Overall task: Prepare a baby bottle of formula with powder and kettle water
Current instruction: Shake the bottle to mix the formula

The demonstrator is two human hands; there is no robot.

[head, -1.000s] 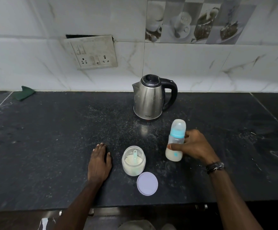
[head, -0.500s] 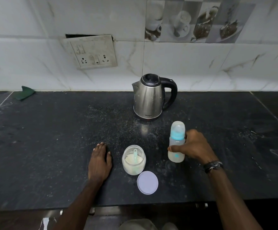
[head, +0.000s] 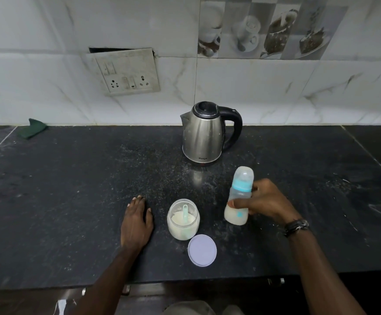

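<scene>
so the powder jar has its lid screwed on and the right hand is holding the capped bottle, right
Not quite. In the head view the powder jar is open, with a scoop standing in it; its lid lies on the counter beside it. The right hand does hold the capped bottle.

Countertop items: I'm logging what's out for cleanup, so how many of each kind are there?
Kettle: 1
Baby bottle: 1
Powder jar: 1
Scoop: 1
Jar lid: 1
Green cloth: 1
Total: 6
</scene>
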